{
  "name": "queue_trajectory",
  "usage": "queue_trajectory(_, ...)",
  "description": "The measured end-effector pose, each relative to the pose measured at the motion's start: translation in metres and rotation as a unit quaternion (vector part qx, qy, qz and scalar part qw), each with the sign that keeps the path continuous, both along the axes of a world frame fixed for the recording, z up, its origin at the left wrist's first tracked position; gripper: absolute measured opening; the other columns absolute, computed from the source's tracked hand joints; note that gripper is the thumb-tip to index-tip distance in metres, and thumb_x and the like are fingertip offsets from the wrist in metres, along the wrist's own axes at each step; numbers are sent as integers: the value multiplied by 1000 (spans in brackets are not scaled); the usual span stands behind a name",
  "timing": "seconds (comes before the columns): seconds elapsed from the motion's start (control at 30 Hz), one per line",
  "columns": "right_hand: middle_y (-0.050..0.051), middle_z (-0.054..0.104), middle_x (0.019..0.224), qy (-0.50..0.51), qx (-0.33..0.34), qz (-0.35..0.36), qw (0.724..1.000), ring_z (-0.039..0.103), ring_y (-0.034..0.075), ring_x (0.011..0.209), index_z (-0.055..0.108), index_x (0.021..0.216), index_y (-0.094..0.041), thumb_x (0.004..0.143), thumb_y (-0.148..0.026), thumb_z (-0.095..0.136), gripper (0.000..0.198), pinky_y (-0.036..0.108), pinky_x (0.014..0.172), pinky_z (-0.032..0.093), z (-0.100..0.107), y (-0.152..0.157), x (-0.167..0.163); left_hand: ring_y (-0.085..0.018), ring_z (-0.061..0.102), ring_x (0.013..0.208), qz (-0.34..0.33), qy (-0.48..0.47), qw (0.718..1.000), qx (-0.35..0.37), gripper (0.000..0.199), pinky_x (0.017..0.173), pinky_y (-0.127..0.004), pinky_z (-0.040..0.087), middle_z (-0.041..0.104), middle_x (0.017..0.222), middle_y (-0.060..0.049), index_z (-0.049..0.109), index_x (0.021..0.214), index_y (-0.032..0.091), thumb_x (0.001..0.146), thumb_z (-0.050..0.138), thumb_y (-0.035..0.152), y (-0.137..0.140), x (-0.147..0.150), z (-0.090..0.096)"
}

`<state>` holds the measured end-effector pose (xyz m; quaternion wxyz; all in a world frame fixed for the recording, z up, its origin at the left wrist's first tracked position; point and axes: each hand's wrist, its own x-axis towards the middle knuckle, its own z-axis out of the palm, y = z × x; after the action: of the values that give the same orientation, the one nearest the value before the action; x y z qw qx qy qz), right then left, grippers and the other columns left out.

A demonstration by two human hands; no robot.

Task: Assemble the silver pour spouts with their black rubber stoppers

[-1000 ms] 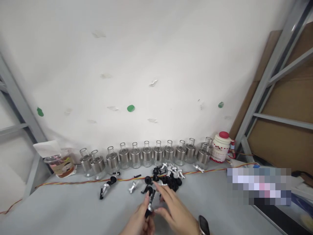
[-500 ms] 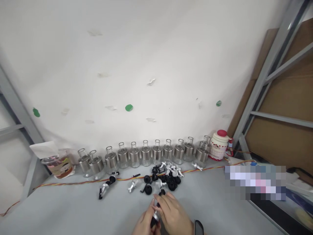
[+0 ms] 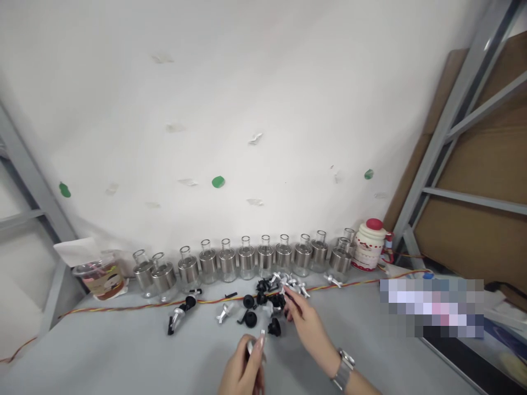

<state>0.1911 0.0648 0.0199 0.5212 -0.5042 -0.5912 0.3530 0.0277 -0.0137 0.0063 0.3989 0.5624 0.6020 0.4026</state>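
My left hand [image 3: 244, 366], near the bottom edge, is closed around a small silver pourer spout [image 3: 262, 334]; its lower part is hidden by the fingers. Farther up, my right hand [image 3: 307, 323] reaches to a pile of black and silver parts, fingers stretched and a little apart. Its fingertips touch or hover at the silver spouts [image 3: 292, 282]; I cannot tell which. Between the hands lies a black stopper [image 3: 274, 327]. Another black stopper [image 3: 250, 319] and a loose silver spout [image 3: 224, 312] lie to the left of it.
Several glass bottles with metal sleeves [image 3: 246, 258] stand along the wall. A twisted red-yellow wire [image 3: 123, 308] crosses the table. Black and silver pourers [image 3: 181, 314] lie at left. A plastic tub [image 3: 101, 280] and a cream jar with red lid [image 3: 366, 247] flank the row.
My hands have separated. The right moved up and away to the pile, while the left stays low with the silver spout. A black stopper now shows fully where the right fingers were.
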Motion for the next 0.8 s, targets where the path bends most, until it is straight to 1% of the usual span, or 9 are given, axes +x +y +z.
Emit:
queue_trajectory(0.03,1,56,66,4,2,0,1000,50,15,56,53,109,-15,76,-45,45,44,26,56,44,-2,2,0,-10,42,31,-24,1,1000,-14,34,32,-18,32,48,43,6,49,81,20,80,34,50,4,-1,2)
queue_trajectory(0.07,1,56,69,5,1,2,1000,50,14,55,51,110,-16,76,-45,45,45,26,56,44,-3,1,-1,-9,42,32,-42,16,999,-3,32,33,-18,33,47,44,6,48,84,20,79,38,49,8,-3,4)
queue_trajectory(0.13,1,56,69,-3,-11,27,1000,50,13,53,56,99,-16,79,-46,41,39,24,54,42,-3,-6,-6,-11,49,43,-55,79,994,56,31,44,-20,40,54,54,4,48,92,19,74,50,43,13,-9,6)
queue_trajectory(0.23,-1,51,54,-25,-72,128,989,47,11,47,56,68,-17,84,-49,30,44,21,46,37,-3,-25,-18,-15,58,61,-57,179,975,121,35,60,-23,45,63,74,-1,49,100,21,69,59,34,16,-20,5)
queue_trajectory(0.33,-5,45,43,-13,-146,215,965,41,8,36,49,61,-18,81,-54,33,44,19,38,31,-9,-39,-31,-17,61,75,-65,240,957,148,34,68,-24,46,66,86,-3,50,100,22,68,62,29,16,-27,1)
queue_trajectory(0.43,-9,40,38,26,-202,225,953,36,6,29,44,66,-20,74,-61,40,42,18,31,26,-19,-40,-39,-18,62,77,-80,282,938,184,34,68,-24,47,67,85,-3,51,101,22,69,62,30,16,-29,-3)
queue_trajectory(0.53,-10,41,38,70,-248,225,940,37,6,27,43,69,-20,69,-65,41,46,16,27,25,-21,-34,-40,-17,62,78,-105,308,916,234,35,69,-23,48,67,88,-4,48,107,22,74,57,31,16,-30,-3)
queue_trajectory(0.67,-10,41,35,140,-317,257,902,36,5,23,42,64,-19,65,-64,46,45,14,24,22,-7,-32,-37,-16,64,75,-136,370,888,235,28,64,-22,49,67,86,-5,48,106,19,80,49,29,16,-31,7)
queue_trajectory(0.8,-8,40,33,191,-381,302,853,34,4,22,45,56,-16,69,-62,44,47,15,25,20,7,-41,-38,-17,65,66,-148,438,851,248,19,55,-22,48,68,77,-3,52,97,19,83,44,29,14,-33,25)
